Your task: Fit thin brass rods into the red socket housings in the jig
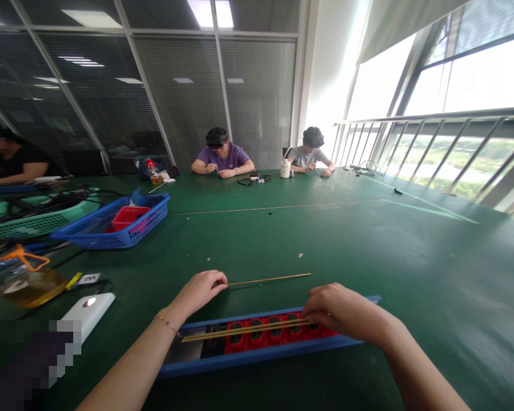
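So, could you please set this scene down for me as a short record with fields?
Left hand: the left hand pinches one end of a single stick
Right hand: the right hand has its fingers at the right end of some thin sticks; the grip is partly hidden
Under the sticks: a blue tray holding a row of red pieces with dark centres
Surface: a green table
Left side: a blue basket with a red box inside
Across the table: two people, one in purple, one in grey

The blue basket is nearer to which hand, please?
Left. The left hand is in front and to the right of the blue basket; the right hand is farther right.
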`<move>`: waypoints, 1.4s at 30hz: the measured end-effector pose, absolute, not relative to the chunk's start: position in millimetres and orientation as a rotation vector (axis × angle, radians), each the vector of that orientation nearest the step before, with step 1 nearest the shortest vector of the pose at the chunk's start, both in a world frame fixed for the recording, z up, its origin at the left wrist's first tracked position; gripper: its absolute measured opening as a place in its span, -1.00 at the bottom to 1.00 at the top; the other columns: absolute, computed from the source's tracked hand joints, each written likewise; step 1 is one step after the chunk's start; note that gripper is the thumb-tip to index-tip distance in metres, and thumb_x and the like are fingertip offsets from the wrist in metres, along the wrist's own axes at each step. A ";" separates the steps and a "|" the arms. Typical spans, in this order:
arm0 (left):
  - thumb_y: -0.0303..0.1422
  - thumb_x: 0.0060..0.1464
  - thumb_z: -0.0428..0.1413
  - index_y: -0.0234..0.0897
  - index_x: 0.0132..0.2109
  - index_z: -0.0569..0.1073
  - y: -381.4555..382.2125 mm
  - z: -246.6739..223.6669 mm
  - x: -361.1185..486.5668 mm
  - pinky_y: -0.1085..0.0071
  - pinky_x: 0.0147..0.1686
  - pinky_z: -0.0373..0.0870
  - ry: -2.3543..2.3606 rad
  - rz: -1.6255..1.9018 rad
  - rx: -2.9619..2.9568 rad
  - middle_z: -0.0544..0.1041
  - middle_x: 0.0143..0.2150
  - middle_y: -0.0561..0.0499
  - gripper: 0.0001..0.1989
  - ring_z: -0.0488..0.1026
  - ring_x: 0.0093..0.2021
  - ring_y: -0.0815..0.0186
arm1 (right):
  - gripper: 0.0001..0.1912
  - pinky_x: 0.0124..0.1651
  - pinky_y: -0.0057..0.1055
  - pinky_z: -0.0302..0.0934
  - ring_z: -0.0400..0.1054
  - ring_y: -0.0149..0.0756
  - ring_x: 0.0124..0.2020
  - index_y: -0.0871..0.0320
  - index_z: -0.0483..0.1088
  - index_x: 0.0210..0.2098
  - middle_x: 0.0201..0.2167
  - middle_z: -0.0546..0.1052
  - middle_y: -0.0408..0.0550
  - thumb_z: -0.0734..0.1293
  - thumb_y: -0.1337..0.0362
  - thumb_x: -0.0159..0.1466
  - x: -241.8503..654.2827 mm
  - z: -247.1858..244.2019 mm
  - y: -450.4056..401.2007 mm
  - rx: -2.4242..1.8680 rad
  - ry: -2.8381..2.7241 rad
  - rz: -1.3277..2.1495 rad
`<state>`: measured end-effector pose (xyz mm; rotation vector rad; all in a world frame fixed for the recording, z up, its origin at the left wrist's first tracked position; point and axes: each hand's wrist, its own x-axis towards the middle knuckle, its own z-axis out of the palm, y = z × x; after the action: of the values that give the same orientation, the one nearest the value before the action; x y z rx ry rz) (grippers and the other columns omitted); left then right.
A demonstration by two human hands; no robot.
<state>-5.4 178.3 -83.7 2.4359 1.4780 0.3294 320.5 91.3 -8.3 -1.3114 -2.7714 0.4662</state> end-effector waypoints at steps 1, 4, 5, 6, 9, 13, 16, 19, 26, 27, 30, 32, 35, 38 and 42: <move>-0.18 0.07 -0.07 -0.17 -0.34 0.44 178.7 -86.3 -5.7 0.45 -0.37 0.26 1.478 0.321 2.431 0.47 -0.33 0.04 -0.74 0.40 -0.34 0.32 | -0.75 -0.31 -0.52 0.14 0.37 -0.36 -0.39 0.05 0.48 -0.29 -0.40 0.50 -0.11 0.16 0.28 0.23 321.6 -8.8 91.9 -1.311 -2.769 0.470; -0.17 0.06 -0.06 -0.19 -0.36 0.43 179.4 -91.5 -6.3 0.45 -0.38 0.25 1.472 0.298 2.425 0.44 -0.34 0.03 -0.74 0.39 -0.36 0.33 | -0.75 -0.33 -0.52 0.14 0.37 -0.35 -0.39 0.03 0.49 -0.28 -0.40 0.50 -0.10 0.17 0.27 0.23 323.2 -10.7 94.1 -1.313 -2.774 0.467; -0.17 0.06 -0.07 -0.20 -0.36 0.43 179.3 -92.5 -6.2 0.45 -0.38 0.25 1.475 0.294 2.427 0.43 -0.35 0.03 -0.74 0.38 -0.36 0.33 | -0.75 -0.34 -0.52 0.14 0.37 -0.35 -0.40 0.03 0.49 -0.29 -0.40 0.50 -0.10 0.17 0.27 0.23 323.0 -11.2 94.6 -1.312 -2.780 0.463; -0.17 0.06 -0.07 -0.20 -0.35 0.42 179.0 -93.1 -5.9 0.45 -0.38 0.25 1.480 0.291 2.430 0.42 -0.36 0.03 -0.74 0.38 -0.37 0.33 | -0.75 -0.35 -0.52 0.13 0.37 -0.35 -0.40 0.03 0.49 -0.30 -0.39 0.50 -0.11 0.17 0.27 0.22 322.5 -11.6 94.7 -1.310 -2.787 0.454; -0.20 0.08 -0.09 -0.19 -0.32 0.41 177.2 -94.3 -3.9 0.45 -0.38 0.25 1.473 0.297 2.448 0.41 -0.36 0.04 -0.76 0.37 -0.38 0.35 | -0.75 -0.35 -0.52 0.12 0.37 -0.35 -0.39 0.03 0.49 -0.33 -0.40 0.50 -0.12 0.17 0.30 0.22 320.0 -10.7 92.7 -1.292 -2.809 0.385; -0.27 0.10 -0.10 -0.17 -0.24 0.40 175.2 -95.6 -0.3 0.45 -0.31 0.27 1.410 0.326 2.477 0.41 -0.28 0.04 -0.79 0.37 -0.34 0.37 | -0.71 -0.37 -0.52 0.10 0.35 -0.38 -0.43 0.07 0.47 -0.37 -0.40 0.47 -0.11 0.12 0.33 0.25 320.0 -4.2 87.7 -1.316 -2.769 0.228; -0.28 0.09 -0.10 -0.17 -0.25 0.41 175.6 -96.2 1.3 0.44 -0.29 0.27 1.401 0.326 2.478 0.41 -0.28 0.03 -0.79 0.37 -0.33 0.36 | -0.73 -0.39 -0.52 0.09 0.34 -0.39 -0.45 0.08 0.46 -0.38 -0.38 0.46 -0.11 0.13 0.31 0.25 328.1 1.1 90.3 -1.413 -2.670 0.133; -0.27 0.07 -0.08 -0.18 -0.26 0.42 176.5 -96.5 1.2 0.43 -0.31 0.29 1.419 0.319 2.453 0.41 -0.31 0.03 -0.79 0.37 -0.35 0.35 | -0.76 -0.39 -0.52 0.11 0.33 -0.38 -0.43 0.10 0.46 -0.37 -0.36 0.46 -0.09 0.16 0.27 0.22 344.0 0.7 102.8 -1.505 -2.583 0.157; -0.23 0.05 -0.08 -0.20 -0.26 0.44 176.6 -97.3 -0.2 0.42 -0.30 0.28 1.418 0.351 2.406 0.43 -0.31 0.01 -0.75 0.37 -0.33 0.33 | -0.75 -0.40 -0.51 0.17 0.35 -0.37 -0.47 0.18 0.48 -0.32 -0.44 0.51 -0.07 0.20 0.23 0.17 383.5 -23.7 139.3 -1.434 -2.597 0.538; -0.22 0.06 -0.09 -0.20 -0.26 0.44 176.6 -97.3 -0.1 0.42 -0.29 0.28 1.417 0.360 2.403 0.43 -0.31 0.01 -0.74 0.37 -0.32 0.33 | -0.74 -0.40 -0.51 0.17 0.35 -0.37 -0.48 0.19 0.49 -0.32 -0.45 0.51 -0.06 0.20 0.23 0.17 385.3 -27.5 142.4 -1.447 -2.601 0.531; -0.19 0.10 -0.15 -0.19 -0.28 0.45 176.3 -96.9 0.8 0.42 -0.24 0.27 1.417 0.390 2.405 0.45 -0.28 0.01 -0.68 0.38 -0.28 0.32 | -0.76 -0.36 -0.49 0.16 0.38 -0.33 -0.43 0.16 0.50 -0.34 -0.43 0.54 -0.05 0.21 0.24 0.14 382.4 -38.6 149.4 -1.506 -2.644 0.364; -0.15 0.13 -0.19 -0.20 -0.30 0.46 175.3 -96.0 1.7 0.41 -0.21 0.26 1.433 0.405 2.398 0.46 -0.29 0.01 -0.62 0.39 -0.26 0.31 | -0.77 -0.33 -0.48 0.16 0.39 -0.30 -0.39 0.13 0.50 -0.34 -0.40 0.55 -0.06 0.22 0.25 0.13 375.3 -46.4 153.0 -1.551 -2.666 0.270; -0.09 0.12 -0.23 -0.21 -0.32 0.47 172.4 -94.3 2.9 0.42 -0.24 0.26 1.455 0.410 2.393 0.46 -0.31 -0.01 -0.54 0.39 -0.28 0.31 | -0.78 -0.32 -0.48 0.16 0.40 -0.29 -0.37 0.12 0.51 -0.35 -0.40 0.55 -0.07 0.23 0.27 0.11 362.1 -57.5 158.1 -1.595 -2.670 0.232; -0.03 0.06 -0.15 -0.21 -0.29 0.47 169.0 -92.9 3.1 0.44 -0.33 0.25 1.452 0.376 2.438 0.45 -0.32 0.00 -0.57 0.39 -0.33 0.31 | -0.78 -0.30 -0.50 0.16 0.40 -0.29 -0.34 0.11 0.50 -0.34 -0.39 0.55 -0.07 0.23 0.28 0.11 348.6 -65.3 163.8 -1.620 -2.673 0.202; -0.07 -0.01 -0.02 -0.15 -0.28 0.47 167.3 -93.5 0.9 0.45 -0.33 0.24 1.467 0.328 2.549 0.44 -0.33 0.04 -0.69 0.37 -0.31 0.32 | -0.80 -0.33 -0.50 0.17 0.41 -0.27 -0.34 0.11 0.50 -0.37 -0.38 0.55 -0.05 0.25 0.30 0.07 331.0 -72.3 172.4 -1.652 -2.676 0.168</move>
<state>0.9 167.3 -93.5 2.5493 1.4673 0.3275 331.0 172.4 -72.3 -1.6523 -2.6762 0.1681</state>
